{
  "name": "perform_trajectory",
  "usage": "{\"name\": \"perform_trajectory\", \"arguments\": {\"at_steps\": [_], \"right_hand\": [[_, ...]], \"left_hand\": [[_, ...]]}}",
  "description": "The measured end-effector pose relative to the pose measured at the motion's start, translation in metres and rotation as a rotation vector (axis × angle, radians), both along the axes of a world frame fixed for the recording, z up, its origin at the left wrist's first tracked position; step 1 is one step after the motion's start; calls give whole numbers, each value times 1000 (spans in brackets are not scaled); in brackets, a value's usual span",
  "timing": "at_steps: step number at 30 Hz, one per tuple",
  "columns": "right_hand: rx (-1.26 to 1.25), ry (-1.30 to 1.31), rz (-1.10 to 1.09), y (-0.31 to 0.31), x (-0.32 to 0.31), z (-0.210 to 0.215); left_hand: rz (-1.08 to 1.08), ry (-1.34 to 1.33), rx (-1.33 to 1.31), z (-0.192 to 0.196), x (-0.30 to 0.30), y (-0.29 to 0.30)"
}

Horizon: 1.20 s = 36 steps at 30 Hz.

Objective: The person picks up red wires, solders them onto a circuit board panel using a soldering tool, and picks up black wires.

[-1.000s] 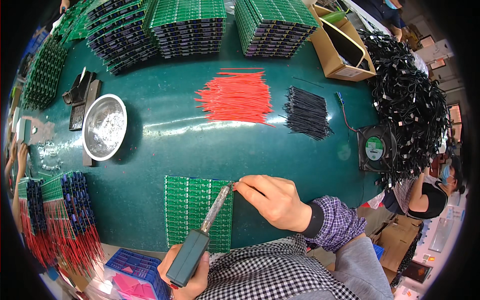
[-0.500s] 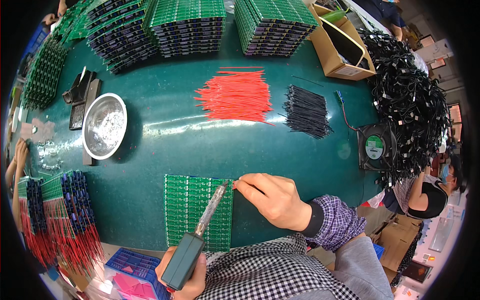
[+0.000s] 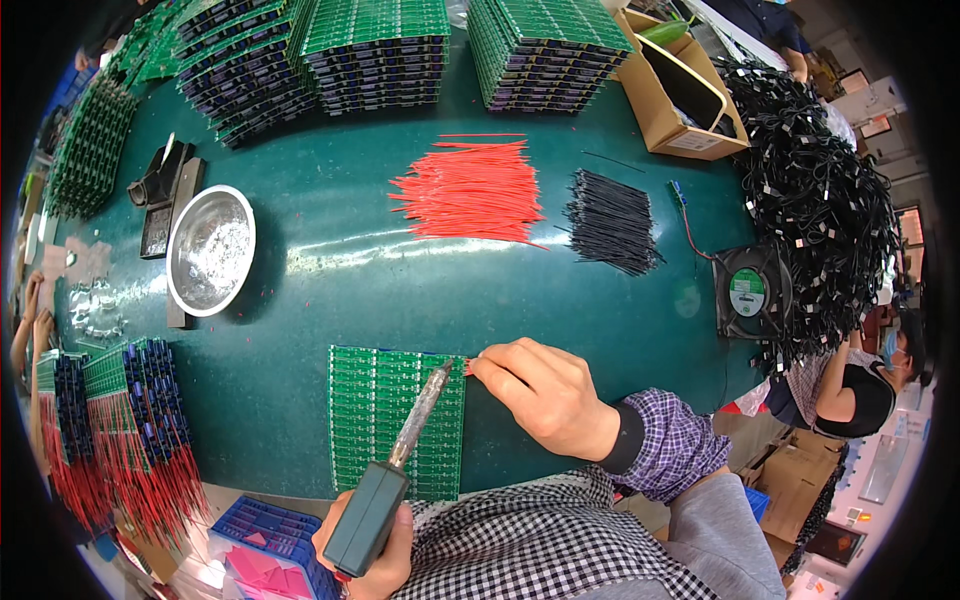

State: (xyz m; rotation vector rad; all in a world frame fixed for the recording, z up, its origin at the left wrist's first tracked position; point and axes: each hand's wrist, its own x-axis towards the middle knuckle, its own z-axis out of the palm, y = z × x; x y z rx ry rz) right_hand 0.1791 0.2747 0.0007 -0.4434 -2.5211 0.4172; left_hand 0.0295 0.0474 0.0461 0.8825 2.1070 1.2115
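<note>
On the green board (image 3: pixel 385 415), the left hand (image 3: pixel 375 545) grips a soldering iron (image 3: pixel 395 470), its tip at the board's top edge. The right hand (image 3: pixel 545 395) pinches a red wire (image 3: pixel 467 366) there

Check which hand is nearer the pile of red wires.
Right. The right hand rests at the green circuit board's top right corner, just below the red wires; the left hand grips the soldering iron at the lower edge.

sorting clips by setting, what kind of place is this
Most likely an electronics assembly workshop: stacks of green circuit boards, bundles of cut red wires, and a soldering iron in the left hand over a board panel.
</note>
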Motion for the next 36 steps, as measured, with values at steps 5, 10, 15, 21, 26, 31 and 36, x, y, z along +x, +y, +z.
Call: {"name": "perform_trajectory", "arguments": {"at_steps": [5,10,15,21,26,31,36], "right_hand": [[18,41,-11,0,0,4],[37,158,8,-6,3,2],[-24,83,31,-8,4,-2],[-32,60,27,-8,3,-3],[-15,37,22,-8,3,-2],[2,28,21,-8,3,-2],[-1,9,3,-9,3,-2]], "left_hand": [[185,-14,-120,-28,11,-32],[240,-51,-100,-32,15,-38],[221,-12,-113,-34,15,-43],[204,-34,-193,-30,14,-42],[163,-40,-171,-30,12,-41],[89,-20,-229,-15,7,-29],[9,7,-268,-6,4,-19]]}}
